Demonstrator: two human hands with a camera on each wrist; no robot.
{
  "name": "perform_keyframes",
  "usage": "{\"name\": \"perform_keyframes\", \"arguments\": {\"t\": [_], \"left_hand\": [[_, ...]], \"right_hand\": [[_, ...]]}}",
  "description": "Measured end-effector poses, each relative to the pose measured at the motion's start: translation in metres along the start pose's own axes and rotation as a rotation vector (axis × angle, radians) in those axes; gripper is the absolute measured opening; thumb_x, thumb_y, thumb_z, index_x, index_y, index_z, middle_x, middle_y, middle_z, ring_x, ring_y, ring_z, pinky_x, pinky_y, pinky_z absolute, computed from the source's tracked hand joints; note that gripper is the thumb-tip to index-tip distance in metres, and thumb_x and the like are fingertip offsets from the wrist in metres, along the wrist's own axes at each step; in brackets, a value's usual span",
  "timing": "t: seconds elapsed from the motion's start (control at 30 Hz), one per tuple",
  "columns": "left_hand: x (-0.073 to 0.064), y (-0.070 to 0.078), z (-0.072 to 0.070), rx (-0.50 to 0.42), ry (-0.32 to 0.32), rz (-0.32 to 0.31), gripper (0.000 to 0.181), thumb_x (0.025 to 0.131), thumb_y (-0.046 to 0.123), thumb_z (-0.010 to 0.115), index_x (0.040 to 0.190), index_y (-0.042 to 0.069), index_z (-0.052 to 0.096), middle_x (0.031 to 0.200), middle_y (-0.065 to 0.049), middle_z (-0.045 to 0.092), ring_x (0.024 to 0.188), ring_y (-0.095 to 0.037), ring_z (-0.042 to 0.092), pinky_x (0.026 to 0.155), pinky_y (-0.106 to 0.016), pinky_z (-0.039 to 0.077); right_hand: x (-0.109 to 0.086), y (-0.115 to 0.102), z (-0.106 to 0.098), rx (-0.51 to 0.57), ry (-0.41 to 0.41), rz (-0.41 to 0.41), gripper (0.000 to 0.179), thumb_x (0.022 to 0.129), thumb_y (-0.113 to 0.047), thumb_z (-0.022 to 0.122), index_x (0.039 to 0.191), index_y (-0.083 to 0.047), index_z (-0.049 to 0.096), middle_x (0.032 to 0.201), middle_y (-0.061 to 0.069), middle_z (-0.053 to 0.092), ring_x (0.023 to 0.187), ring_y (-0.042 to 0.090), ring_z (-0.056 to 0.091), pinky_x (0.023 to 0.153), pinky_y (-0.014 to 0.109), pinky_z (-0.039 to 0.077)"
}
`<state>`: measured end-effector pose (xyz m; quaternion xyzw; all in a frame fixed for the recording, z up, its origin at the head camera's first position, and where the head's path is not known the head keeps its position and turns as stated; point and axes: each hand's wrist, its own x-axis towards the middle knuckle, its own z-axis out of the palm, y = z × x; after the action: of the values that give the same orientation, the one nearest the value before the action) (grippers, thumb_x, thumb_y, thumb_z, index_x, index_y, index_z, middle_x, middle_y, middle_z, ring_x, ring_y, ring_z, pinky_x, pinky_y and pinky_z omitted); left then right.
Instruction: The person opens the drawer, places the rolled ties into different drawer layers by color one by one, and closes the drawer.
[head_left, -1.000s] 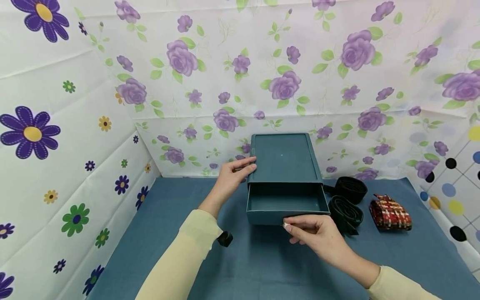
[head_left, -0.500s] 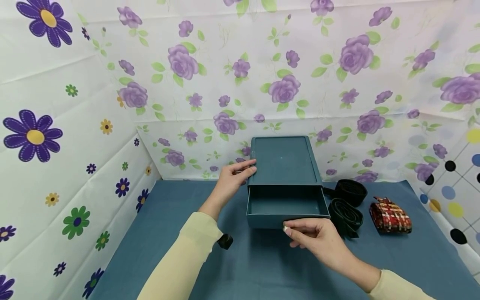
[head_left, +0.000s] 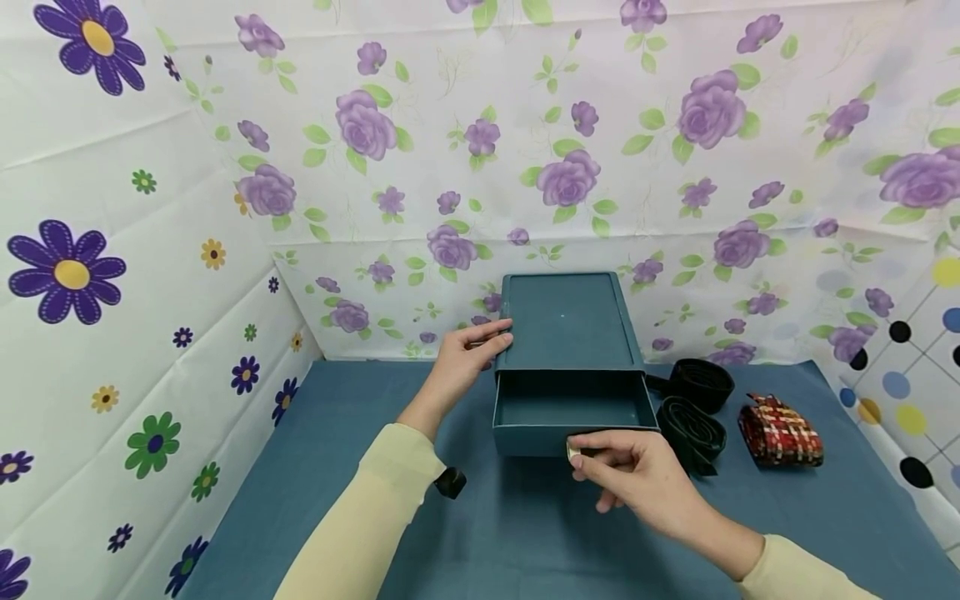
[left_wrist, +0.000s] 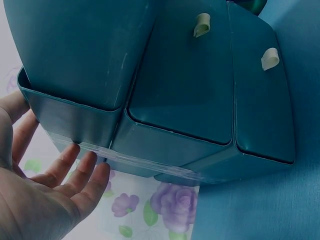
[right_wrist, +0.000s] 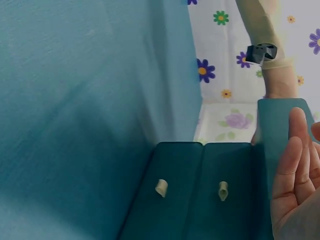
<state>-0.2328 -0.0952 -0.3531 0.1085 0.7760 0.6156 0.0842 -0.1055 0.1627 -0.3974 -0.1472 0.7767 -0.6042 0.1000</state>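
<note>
A dark teal drawer cabinet stands at the middle back, its top drawer pulled out, the part of the inside that shows bare. My left hand steadies the cabinet's left side, thumb and fingers fairly straight along the upper edge. In the left wrist view those fingers lie beside the casing, near clear tape. At the drawer front, my right hand pinches a small cream pull tab between thumb and forefinger, the other fingers loose below. Two lower drawers are closed, each with a cream tab.
Right of the cabinet lie two coiled strips, one black and one very dark green. Farther right sits a folded red plaid cloth. Flower-printed sheets rise behind and at the left of the blue tabletop.
The head view has tipped up slightly. My right hand's lower fingers have loosened and dropped away from the drawer front. The drawer and my left hand stay as they were.
</note>
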Motion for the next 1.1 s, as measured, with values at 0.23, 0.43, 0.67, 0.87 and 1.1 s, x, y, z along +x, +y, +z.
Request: {"name": "perform_keyframes", "arguments": {"t": [0.23,0.43,0.67,0.87,1.1], "left_hand": [[-0.001,0.000,-0.001,0.027,-0.001,-0.005,0.042,0.091,0.037,0.061,0.131,0.025,0.057,0.127,0.004,0.056,0.114,-0.015,0.053,0.091,-0.038,0.048],[0.002,-0.003,-0.001,0.009,0.000,0.012,0.042,0.090,0.037,0.062,0.130,0.026,0.058,0.127,0.003,0.056,0.114,-0.017,0.053,0.094,-0.045,0.047],[0.012,-0.020,0.000,0.007,0.026,0.032,0.038,0.087,0.045,0.063,0.123,0.036,0.061,0.123,0.010,0.057,0.112,-0.013,0.055,0.091,-0.042,0.048],[0.014,-0.025,0.000,0.013,0.043,0.046,0.037,0.085,0.048,0.064,0.121,0.039,0.061,0.122,0.011,0.057,0.111,-0.013,0.055,0.088,-0.038,0.050],[0.012,-0.021,-0.002,0.001,0.024,0.009,0.039,0.086,0.047,0.064,0.123,0.037,0.061,0.124,0.010,0.056,0.112,-0.013,0.054,0.089,-0.037,0.049]], "right_hand": [[-0.001,-0.022,-0.010,-0.027,0.011,-0.067,0.030,0.088,-0.031,0.064,0.112,-0.013,0.069,0.089,0.007,0.073,0.058,0.024,0.066,0.051,0.038,0.053],[0.003,-0.049,-0.029,-0.042,0.079,-0.204,0.023,0.089,-0.022,0.064,0.109,-0.011,0.070,0.088,0.007,0.073,0.059,0.022,0.066,0.051,0.038,0.054],[0.011,-0.070,-0.053,-0.092,0.147,-0.313,0.020,0.091,-0.017,0.062,0.108,-0.010,0.070,0.087,0.005,0.073,0.066,0.021,0.069,0.058,0.037,0.056],[0.025,-0.069,-0.081,-0.212,0.312,-0.345,0.022,0.091,-0.019,0.062,0.110,-0.012,0.070,0.089,0.001,0.073,0.073,0.017,0.070,0.063,0.029,0.056],[0.040,-0.036,-0.119,-0.306,0.438,-0.227,0.030,0.089,-0.031,0.064,0.115,-0.017,0.068,0.098,-0.009,0.072,0.082,0.005,0.067,0.060,0.015,0.050]]}}
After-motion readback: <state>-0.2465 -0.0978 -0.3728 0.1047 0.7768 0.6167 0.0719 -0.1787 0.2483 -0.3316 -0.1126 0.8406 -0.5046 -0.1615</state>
